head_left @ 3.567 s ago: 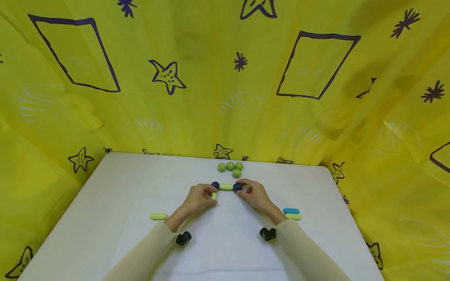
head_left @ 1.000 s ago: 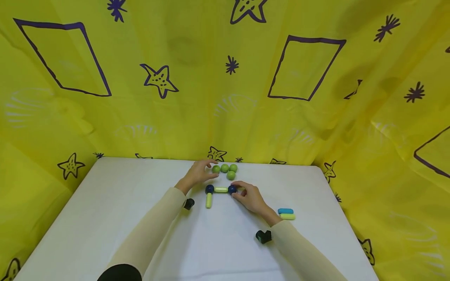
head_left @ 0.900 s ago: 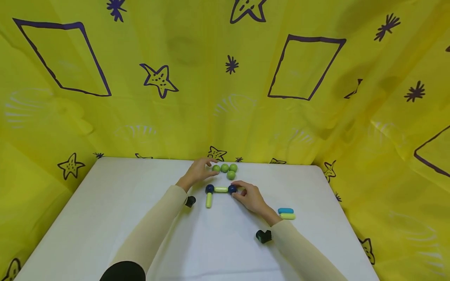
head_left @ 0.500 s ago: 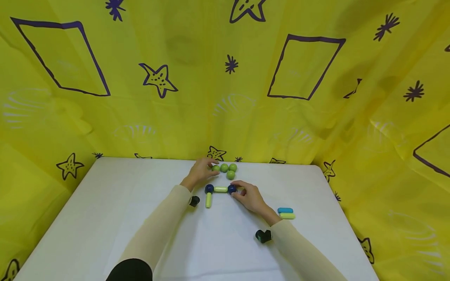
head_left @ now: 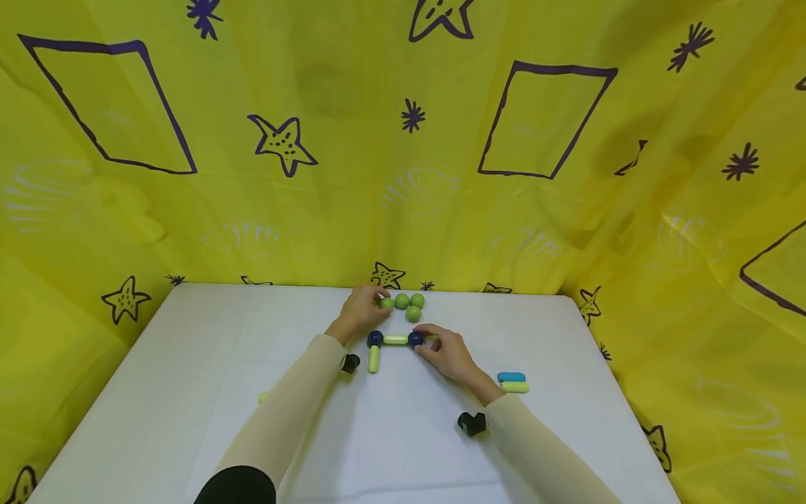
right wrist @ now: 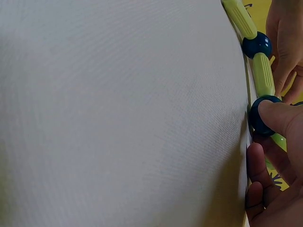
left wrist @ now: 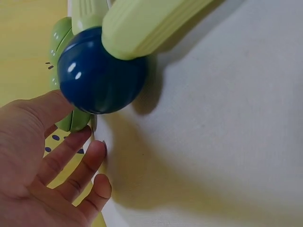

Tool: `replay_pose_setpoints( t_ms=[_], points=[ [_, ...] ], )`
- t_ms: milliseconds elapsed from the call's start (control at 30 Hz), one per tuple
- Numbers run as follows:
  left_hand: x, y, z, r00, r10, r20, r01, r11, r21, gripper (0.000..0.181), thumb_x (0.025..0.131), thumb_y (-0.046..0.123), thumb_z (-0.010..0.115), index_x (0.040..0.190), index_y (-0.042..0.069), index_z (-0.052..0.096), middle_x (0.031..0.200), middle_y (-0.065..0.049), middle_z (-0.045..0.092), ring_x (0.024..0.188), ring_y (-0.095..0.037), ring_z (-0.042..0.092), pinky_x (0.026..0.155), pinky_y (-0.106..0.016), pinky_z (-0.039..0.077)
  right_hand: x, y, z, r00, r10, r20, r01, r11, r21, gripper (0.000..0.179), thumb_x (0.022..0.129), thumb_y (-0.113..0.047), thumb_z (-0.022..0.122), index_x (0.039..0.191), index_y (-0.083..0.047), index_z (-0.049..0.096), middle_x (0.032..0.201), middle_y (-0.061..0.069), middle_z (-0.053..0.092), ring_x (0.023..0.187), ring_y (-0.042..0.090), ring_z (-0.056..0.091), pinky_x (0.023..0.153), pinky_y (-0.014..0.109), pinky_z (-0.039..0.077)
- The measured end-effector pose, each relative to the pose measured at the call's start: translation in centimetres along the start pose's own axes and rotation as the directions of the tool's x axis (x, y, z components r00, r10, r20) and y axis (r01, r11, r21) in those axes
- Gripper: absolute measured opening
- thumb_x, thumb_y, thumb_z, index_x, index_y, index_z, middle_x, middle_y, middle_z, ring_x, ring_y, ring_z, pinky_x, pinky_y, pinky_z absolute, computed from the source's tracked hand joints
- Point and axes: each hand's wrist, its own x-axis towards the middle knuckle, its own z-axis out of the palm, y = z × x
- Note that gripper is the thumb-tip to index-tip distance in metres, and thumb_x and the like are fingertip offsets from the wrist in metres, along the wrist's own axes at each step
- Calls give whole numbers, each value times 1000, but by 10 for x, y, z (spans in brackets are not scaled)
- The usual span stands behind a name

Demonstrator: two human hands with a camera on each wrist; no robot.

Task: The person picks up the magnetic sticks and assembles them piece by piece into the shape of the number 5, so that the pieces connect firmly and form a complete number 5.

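My left hand (head_left: pixel 363 306) pinches a green ball (head_left: pixel 387 303) between thumb and fingers, at the left end of a small group of green balls (head_left: pixel 413 313). In the left wrist view, a dark blue ball (left wrist: pixel 99 75) hides part of this grip. My right hand (head_left: pixel 450 353) pinches the other dark blue ball (head_left: pixel 415 339) between thumb and index finger. A light yellow-green rod (head_left: pixel 395 340) joins the two blue balls. From the left blue ball (head_left: pixel 375 339), a second such rod (head_left: pixel 374 360) points toward me, its near end unattached.
Beside the right forearm lie a blue rod (head_left: pixel 511 376) and a yellow-green rod (head_left: pixel 515 387), side by side. Another yellow-green piece (head_left: pixel 263 397) peeks out behind the left sleeve. A yellow patterned curtain (head_left: pixel 352 210) encloses the white table (head_left: pixel 157 392) at back and sides.
My left hand has left the corner rod, reached to the green balls and closed its fingers on the leftmost one. The right hand keeps its pinch on the blue ball.
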Motion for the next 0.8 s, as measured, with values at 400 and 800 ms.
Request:
replay_pose_setpoints(
  t_ms=[400, 800],
  points=[
    [-16, -5, -15, 991, 103, -82, -110, 990, -92, 29, 86, 9, 79, 112, 5, 68, 110, -13, 71, 84, -23, 62, 78, -37, 51, 4, -2, -1, 1000, 7, 21, -6, 1000, -18, 38, 94, -15, 77, 131, -16, 68, 113, 0, 70, 71, 13, 52, 63, 26, 43],
    [-60, -19, -35, 979, 154, -134, -172, 975, -139, 27, 82, 9, 82, 104, 7, 66, 103, -10, 73, 76, -19, 59, 69, -29, 48, 5, -2, -1, 1000, 0, -3, 0, 1000, -1, 39, 93, -12, 77, 131, -14, 68, 117, 5, 71, 70, 13, 52, 63, 26, 43]
  ],
)
